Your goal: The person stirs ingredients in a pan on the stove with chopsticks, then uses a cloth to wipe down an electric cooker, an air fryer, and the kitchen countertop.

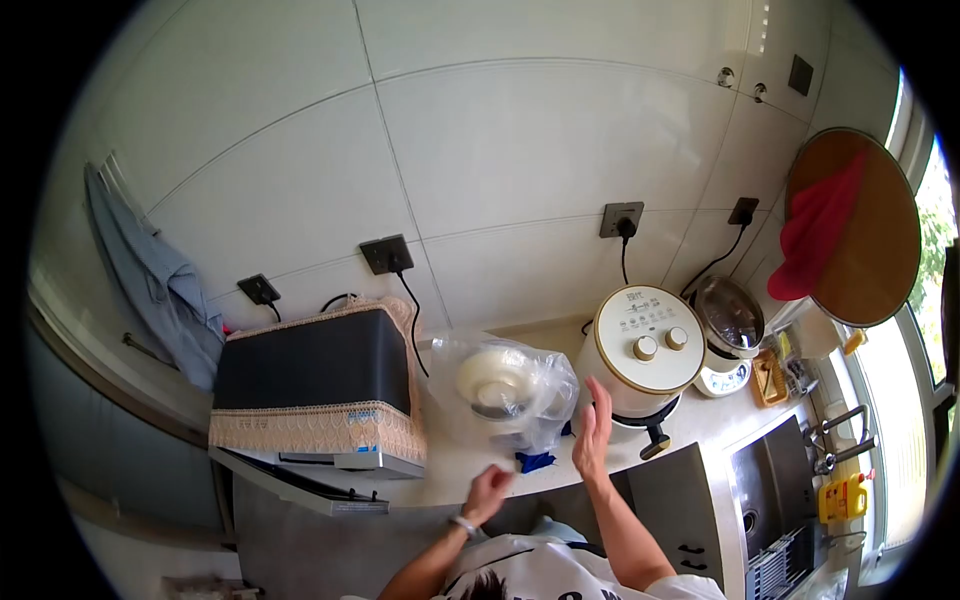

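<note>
My right hand (594, 432) is raised beside the white air fryer (650, 310), its fingers stretched out and pointing up; whether it touches the side I cannot tell. My left hand (488, 495) hovers at the counter's front edge with its fingers curled in. Anything inside those fingers is hidden. Between and beyond the hands, a clear plastic bag (555, 400) covers or holds round, pale dishes (490, 378). A crumpled dark-blue piece (535, 462), perhaps cloth or plastic, lies in front of the bag, near my left hand.
A dark microwave-like appliance (310, 365) with a lace cover stands at left, its door partly open. A glass-lidded pot (728, 310) is right of the fryer. The sink (775, 480), tap (845, 445) and yellow bottle (842, 497) are far right. A black handle (655, 442) juts forward.
</note>
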Motion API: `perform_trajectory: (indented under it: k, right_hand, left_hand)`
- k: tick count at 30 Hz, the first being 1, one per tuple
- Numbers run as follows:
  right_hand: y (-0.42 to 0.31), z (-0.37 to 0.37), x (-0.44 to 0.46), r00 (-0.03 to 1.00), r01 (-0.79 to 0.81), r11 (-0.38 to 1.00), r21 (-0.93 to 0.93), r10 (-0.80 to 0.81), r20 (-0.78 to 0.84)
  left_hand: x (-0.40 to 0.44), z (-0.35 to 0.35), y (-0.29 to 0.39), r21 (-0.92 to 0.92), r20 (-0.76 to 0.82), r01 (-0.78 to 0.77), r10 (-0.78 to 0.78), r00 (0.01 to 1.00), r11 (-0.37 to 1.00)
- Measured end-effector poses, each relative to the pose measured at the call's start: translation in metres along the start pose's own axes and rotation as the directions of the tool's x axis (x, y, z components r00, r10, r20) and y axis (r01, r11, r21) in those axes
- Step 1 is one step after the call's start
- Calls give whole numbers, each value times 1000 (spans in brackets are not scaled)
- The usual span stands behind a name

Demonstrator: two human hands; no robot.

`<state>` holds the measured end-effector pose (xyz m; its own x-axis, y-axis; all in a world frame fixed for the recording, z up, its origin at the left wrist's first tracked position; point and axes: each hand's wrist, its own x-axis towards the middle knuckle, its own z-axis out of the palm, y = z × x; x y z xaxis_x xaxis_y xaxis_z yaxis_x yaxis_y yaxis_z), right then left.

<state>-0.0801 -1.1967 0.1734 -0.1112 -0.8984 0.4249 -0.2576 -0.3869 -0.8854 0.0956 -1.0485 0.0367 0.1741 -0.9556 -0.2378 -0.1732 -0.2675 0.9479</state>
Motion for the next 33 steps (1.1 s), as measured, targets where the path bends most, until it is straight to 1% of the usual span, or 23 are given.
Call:
perform_trajectory:
  k: [1, 2, 3, 4, 6, 7, 9, 11, 14, 16, 17, 19, 20, 22, 23, 25, 27, 28, 29, 30, 31, 32, 33]
  right_hand:
    - [1, 10, 16, 997, -47, 995, 87, 42, 62]
    - [6, 17, 26, 989, -101, 980, 170, 79, 127]
    - [17, 23, 31, 987, -107, 980, 168, 85, 135]
    - [34, 29, 38, 943, -267, 952, 151, 226, 246]
    - [56, 38, 38, 900, -350, 925, 149, 288, 328]
    - [67, 43, 38, 874, -390, 910, 142, 318, 367]
    - [57, 44, 39, 902, -340, 917, 208, 256, 347]
    - [50, 46, 41, 918, -304, 919, 252, 211, 336]
    - [63, 44, 30, 907, -304, 936, 179, 226, 355]
    - [41, 38, 16, 875, -390, 904, 176, 304, 377]
    - [29, 37, 9, 882, -400, 892, 211, 313, 352]
    - [16, 35, -8, 890, -416, 880, 229, 344, 299]
    - [11, 32, -17, 878, -442, 869, 221, 368, 305]
    - [2, 28, -34, 863, -477, 845, 241, 397, 313]
    - [-7, 26, -47, 890, -437, 852, 289, 364, 274]
    - [-6, 26, -71, 790, -601, 632, 490, 374, 486]
    - [-13, 21, -83, 646, -762, 374, 530, 377, 663]
    - [-16, 19, -87, 561, -828, 237, 509, 383, 734]
    - [-20, 17, -90, 607, -783, 412, 467, 339, 718]
    - [-21, 17, -96, 637, -758, 402, 514, 288, 715]
    - [-25, 18, -99, 668, -730, 388, 562, 233, 707]
    - [-24, 9, -98, 770, -538, 661, 524, 132, 624]
    - [-37, -4, -90, 842, -383, 818, 430, 118, 526]
  left_hand:
    - [-1, 20, 21, 145, 95, -216, 203, 975, 966]
    - [5, 34, 41, 269, 143, -441, 418, 897, 856]
    - [11, 47, 53, 371, 218, -634, 600, 769, 678]
    - [14, 60, 51, 371, 214, -630, 597, 773, 683]
    - [30, 76, 39, 585, 200, -501, 485, 851, 637]
    - [37, 77, 24, 588, 191, -497, 487, 852, 638]
    - [39, 83, 2, 753, 176, -391, 411, 895, 530]
    - [34, 80, -5, 737, 194, -417, 426, 884, 532]
    - [9, 77, 25, 760, 197, -425, 448, 872, 493]
    - [-1, 77, 51, 408, 81, -390, 393, 916, 825]
    - [-8, 77, 66, 406, 84, -388, 389, 917, 827]
    - [-21, 73, 102, 274, -276, -446, 514, 812, 852]
    - [-26, 67, 120, 309, -321, -464, 550, 771, 830]
    - [-27, 66, 135, 261, -425, -371, 451, 785, 891]
    - [-26, 66, 135, 239, -452, -317, 394, 801, 918]
    - [-22, 63, 134, 181, -447, -259, 314, 838, 949]
    - [-19, 72, 140, 40, -585, -297, 263, 767, 954]
    - [-16, 72, 141, -30, -630, -270, 191, 752, 962]
    - [-14, 67, 142, -100, -671, -243, 116, 733, 965]
    - [-10, 55, 136, -203, -673, -213, 22, 740, 956]
    - [-8, 48, 132, -87, -727, -218, 87, 681, 972]
    - [1, 42, 125, -88, -770, -287, 117, 627, 954]
    - [8, 37, 119, -88, -808, -352, 140, 572, 932]
